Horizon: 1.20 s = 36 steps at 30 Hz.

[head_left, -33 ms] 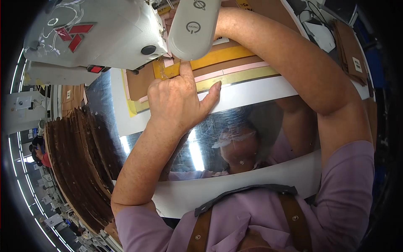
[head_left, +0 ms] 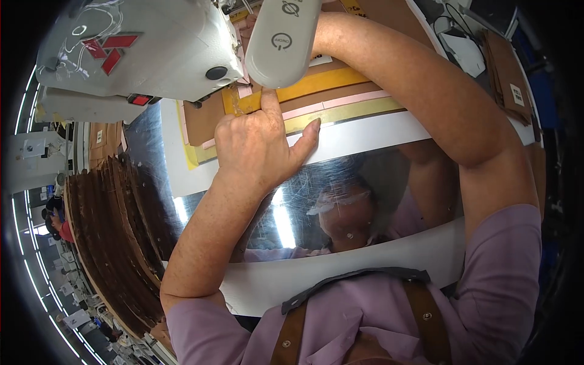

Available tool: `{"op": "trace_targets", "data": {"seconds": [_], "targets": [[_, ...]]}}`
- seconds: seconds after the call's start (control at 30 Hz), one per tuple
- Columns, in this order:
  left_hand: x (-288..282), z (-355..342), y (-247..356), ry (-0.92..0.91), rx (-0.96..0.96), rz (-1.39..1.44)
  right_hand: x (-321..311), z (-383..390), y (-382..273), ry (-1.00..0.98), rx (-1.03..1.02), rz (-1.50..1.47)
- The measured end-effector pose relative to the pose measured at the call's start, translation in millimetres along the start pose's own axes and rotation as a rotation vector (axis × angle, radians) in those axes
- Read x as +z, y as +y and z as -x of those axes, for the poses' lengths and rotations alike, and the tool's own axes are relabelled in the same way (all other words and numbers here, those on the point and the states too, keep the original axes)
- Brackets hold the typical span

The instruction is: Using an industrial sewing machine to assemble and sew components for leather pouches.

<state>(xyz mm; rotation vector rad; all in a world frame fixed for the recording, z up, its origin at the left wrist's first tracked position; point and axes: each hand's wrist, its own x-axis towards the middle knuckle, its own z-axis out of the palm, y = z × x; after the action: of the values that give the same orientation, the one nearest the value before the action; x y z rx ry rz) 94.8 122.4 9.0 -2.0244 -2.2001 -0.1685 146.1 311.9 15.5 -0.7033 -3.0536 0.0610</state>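
Note:
My left hand (head_left: 252, 143) presses its stretched index finger on a yellow strip (head_left: 328, 82) of a flat brown board (head_left: 204, 121). Its thumb sticks out to the right and the other fingers are curled, with nothing seen in them. Pink strips (head_left: 350, 102) and a pale yellow edge band run along the board's near side. My right forearm (head_left: 395, 55) arches over the board from the right. The right hand is mostly hidden behind the rounded grey-white machine part (head_left: 283, 48), so its fingers cannot be read. Close by on the left is a white sewing machine head (head_left: 152, 48).
A shiny, scratched metal plate (head_left: 377, 182) lies between the board and my body, with white sheeting around it. A stack of brown pieces (head_left: 121, 219) stands at the left. Further brown pieces (head_left: 508, 73) and a white device with cables (head_left: 462, 52) are at the upper right.

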Motion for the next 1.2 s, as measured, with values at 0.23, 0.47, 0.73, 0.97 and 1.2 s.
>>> {"op": "trace_targets", "data": {"seconds": [0.23,0.47,0.73,0.97,1.2], "targets": [[1,-7,-3,-0.001,0.041,0.010,8,-14,5,0.021,0.019,-0.003],[4,-9,-7,-0.006,0.038,0.002,15,-22,2,0.081,0.057,-0.014],[4,-7,-6,0.003,0.043,0.026,-4,-16,1,-0.024,0.043,-0.103],[2,5,-3,0.034,0.073,0.033,1,-16,2,0.044,0.020,-0.134],[-9,24,5,0.029,0.084,-0.002,9,-8,10,-0.024,-0.117,-0.184]]}}
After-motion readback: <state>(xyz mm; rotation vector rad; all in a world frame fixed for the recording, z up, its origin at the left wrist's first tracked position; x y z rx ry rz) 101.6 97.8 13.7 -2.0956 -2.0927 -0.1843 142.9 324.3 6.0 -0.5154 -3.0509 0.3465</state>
